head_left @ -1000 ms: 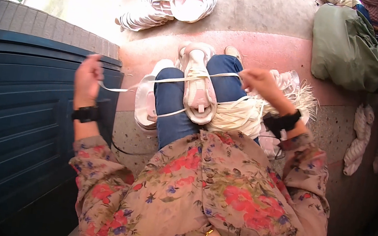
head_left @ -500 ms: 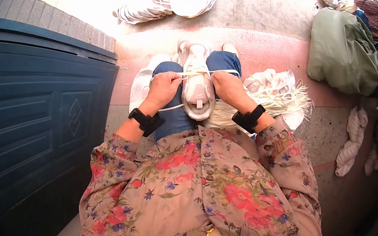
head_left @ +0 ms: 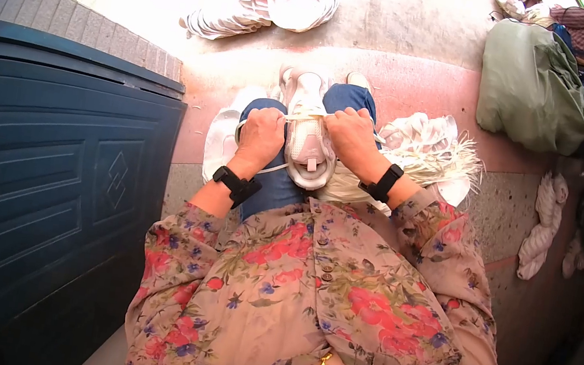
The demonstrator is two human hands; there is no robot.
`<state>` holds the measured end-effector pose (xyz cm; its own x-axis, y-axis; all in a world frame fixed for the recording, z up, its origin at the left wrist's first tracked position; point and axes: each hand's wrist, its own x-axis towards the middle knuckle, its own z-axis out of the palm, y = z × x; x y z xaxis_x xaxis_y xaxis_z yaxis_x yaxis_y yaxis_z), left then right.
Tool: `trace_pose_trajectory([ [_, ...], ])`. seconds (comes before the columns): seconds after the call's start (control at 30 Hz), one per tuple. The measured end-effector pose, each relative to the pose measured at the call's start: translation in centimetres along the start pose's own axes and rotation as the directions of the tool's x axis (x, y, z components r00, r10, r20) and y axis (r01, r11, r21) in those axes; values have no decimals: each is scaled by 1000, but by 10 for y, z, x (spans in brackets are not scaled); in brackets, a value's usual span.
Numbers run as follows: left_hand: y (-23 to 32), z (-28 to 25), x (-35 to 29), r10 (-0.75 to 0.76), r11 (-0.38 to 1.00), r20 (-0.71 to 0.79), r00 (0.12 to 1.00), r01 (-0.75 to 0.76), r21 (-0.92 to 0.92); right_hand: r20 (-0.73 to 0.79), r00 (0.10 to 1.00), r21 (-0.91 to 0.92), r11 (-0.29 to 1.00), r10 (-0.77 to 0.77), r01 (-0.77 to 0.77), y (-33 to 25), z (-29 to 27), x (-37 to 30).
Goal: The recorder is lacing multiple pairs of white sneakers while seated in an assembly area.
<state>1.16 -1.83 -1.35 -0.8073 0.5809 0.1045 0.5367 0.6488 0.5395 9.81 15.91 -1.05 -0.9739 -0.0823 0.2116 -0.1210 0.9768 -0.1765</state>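
A pale sneaker (head_left: pixel 310 146) rests between my knees, its heel end and pull tab toward me. A cream shoelace (head_left: pixel 303 117) runs across its upper from one hand to the other. My left hand (head_left: pixel 263 132) is closed around one side of the lace, left of the shoe. On the other side, my right hand (head_left: pixel 352 140) grips the lace close to the shoe's edge. A loose length of lace hangs below my left hand over the jeans. The exact finger grips are partly hidden by the backs of my hands.
A heap of cream laces (head_left: pixel 452 156) lies beside my right knee. Farther off are bundled white shoe pieces (head_left: pixel 294 7) and a green sack (head_left: pixel 533 86). A dark blue door panel (head_left: pixel 62 172) stands at left. White twisted bundles (head_left: pixel 543 225) lie at right.
My hands have come closer to the shoe's sides, and the lace between them is shorter. The whole view has shifted slightly.
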Motion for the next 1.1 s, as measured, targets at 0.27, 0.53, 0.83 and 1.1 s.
trace_pose_trajectory([
  [0.27,13,-1,1,125,977,-57,991,-113,182,-219,967,101,989,129,-109,1,-3,0],
  [0.53,38,-8,-13,141,916,-84,987,-98,389,-65,988,-19,990,137,-139,-14,-12,-6],
  [0.83,30,-13,-5,232,898,-35,972,-200,391,251,947,190,949,201,-252,1,0,-5],
  [1.1,45,-8,9,320,724,255,912,-409,556,161,962,447,852,222,-272,7,13,-10],
])
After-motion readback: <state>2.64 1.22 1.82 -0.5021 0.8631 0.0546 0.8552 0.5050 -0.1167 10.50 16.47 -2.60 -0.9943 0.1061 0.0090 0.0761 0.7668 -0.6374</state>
